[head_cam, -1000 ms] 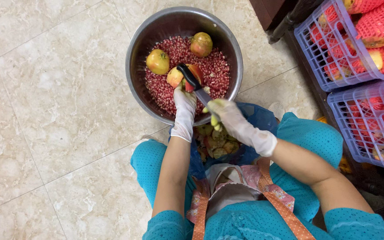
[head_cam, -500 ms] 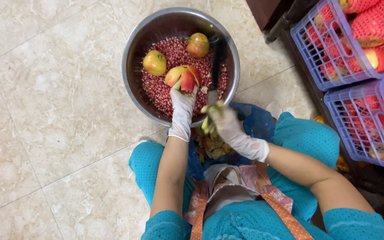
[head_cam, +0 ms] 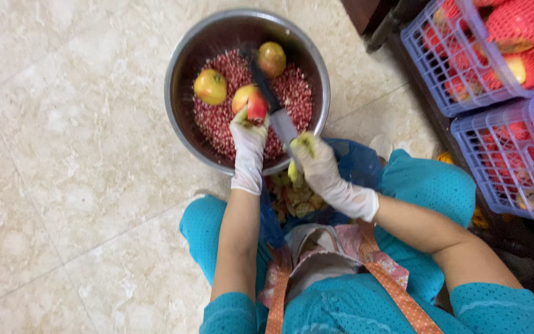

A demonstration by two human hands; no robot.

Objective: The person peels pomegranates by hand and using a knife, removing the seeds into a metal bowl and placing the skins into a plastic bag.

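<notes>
Crowding the right edge, two purple plastic baskets (head_cam: 465,93) stand on the tiled floor (head_cam: 63,185), holding fruit, some in red foam netting; a blue bag (head_cam: 360,164) with yellow-green peel scraps (head_cam: 295,198) lies between the knees, just behind the steel bowl (head_cam: 186,55); the bowl holds a bed of red pomegranate seeds (head_cam: 217,124) and two whole yellow-red pomegranates (head_cam: 210,86); over it, the gloved left hand (head_cam: 248,133) has its grip closed on a cut pomegranate (head_cam: 250,102); the gloved right hand (head_cam: 316,161) has its grip closed on a knife (head_cam: 273,108), the handle hidden in the glove, the blade crossing just beside the cut fruit.
</notes>
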